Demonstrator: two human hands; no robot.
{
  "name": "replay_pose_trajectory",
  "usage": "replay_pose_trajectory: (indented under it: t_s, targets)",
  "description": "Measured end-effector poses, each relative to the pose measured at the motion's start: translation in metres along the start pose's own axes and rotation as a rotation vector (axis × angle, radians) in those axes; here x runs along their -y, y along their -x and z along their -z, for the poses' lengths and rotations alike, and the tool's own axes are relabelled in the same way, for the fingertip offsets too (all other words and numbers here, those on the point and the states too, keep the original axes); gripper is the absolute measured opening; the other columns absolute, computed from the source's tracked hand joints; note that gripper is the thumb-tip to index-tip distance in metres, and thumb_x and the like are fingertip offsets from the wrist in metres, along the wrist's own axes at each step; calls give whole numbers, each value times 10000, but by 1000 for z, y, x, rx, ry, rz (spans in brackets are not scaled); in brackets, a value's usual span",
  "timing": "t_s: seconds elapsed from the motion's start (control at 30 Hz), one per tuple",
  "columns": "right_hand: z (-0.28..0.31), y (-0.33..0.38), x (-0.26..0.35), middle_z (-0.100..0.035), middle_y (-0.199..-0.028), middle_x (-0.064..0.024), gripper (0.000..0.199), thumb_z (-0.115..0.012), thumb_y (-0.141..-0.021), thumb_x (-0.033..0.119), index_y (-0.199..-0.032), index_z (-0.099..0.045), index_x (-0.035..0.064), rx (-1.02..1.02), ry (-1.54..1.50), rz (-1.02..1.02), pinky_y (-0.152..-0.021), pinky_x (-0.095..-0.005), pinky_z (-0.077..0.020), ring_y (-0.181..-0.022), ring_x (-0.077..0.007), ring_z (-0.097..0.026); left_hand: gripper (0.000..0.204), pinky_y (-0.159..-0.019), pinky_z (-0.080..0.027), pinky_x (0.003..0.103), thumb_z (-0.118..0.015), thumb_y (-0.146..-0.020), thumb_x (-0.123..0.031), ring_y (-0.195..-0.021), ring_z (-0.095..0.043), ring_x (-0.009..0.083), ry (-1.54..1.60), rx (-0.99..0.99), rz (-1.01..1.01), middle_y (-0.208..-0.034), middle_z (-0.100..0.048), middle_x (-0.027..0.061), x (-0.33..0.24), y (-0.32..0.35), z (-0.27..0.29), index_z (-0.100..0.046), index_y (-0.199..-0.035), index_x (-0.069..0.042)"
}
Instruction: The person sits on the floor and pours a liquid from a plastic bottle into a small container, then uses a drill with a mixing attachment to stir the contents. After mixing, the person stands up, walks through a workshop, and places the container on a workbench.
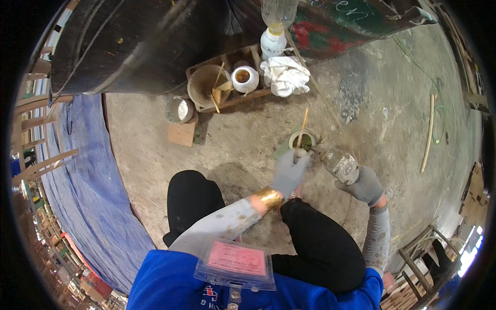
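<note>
My left hand (290,171), in a grey glove and slightly blurred, is closed on the lower part of a thin wooden stick (304,123) at the near rim of a small pale green pot (291,141). Dark greenish contents show inside the pot. In my grey-gloved right hand (366,187) is a clear, stained plastic bottle (338,164), gripped around its base. The bottle lies tilted, its neck pointing left at the pot's opening. Whether liquid is flowing from it I cannot make out.
Beyond the pot, a wooden crate (249,98) holds a large bowl (200,85), a white round jar (245,78) and a white cloth (287,76). A metal tin (181,109) stands left of it. A blue tarp (98,170) covers the left floor; a pale stick (428,134) lies right.
</note>
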State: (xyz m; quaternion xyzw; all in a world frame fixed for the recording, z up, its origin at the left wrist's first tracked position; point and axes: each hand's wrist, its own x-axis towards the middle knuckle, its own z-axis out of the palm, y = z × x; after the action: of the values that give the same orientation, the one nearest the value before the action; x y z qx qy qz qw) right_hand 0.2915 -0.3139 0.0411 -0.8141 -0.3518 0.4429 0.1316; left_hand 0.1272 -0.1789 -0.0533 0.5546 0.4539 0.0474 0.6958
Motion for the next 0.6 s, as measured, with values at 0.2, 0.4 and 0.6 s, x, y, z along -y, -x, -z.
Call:
replay_pose_trajectory:
  t_s: [0.2, 0.4, 0.6]
  targets:
    - [-2, -8, 2, -629, -708, -39, 364, -752, -719, 247, -988, -651, 24, 155, -395, -137, -546, -279, -470, -610, -87, -574, 412, -729, -485, 280, -694, -782, -165, -828, -590, 124, -194, -383, -963, -1004, -642, 54, -170, -39, 106, -580, -1138, 7]
    - [-18, -13, 13, -619, -741, 12, 380, -750, -716, 203, -1033, -656, 15, 75, -525, -103, -521, -270, -451, -594, -81, -531, 483, -880, -472, 366, -686, -733, -219, -1038, -582, 330, -574, -503, -1497, -1080, -624, 183, -313, -79, 116, -604, -1182, -59]
    - [-34, -13, 34, -588, -820, 8, 346, -702, -791, 173, -1081, -609, 8, -28, -543, 11, -616, -263, -430, -689, -74, -505, 366, -783, -507, 404, -637, -777, -402, -888, -645, 324, -898, -387, -1100, -922, -675, 153, -318, -90, 112, -678, -1082, -204]
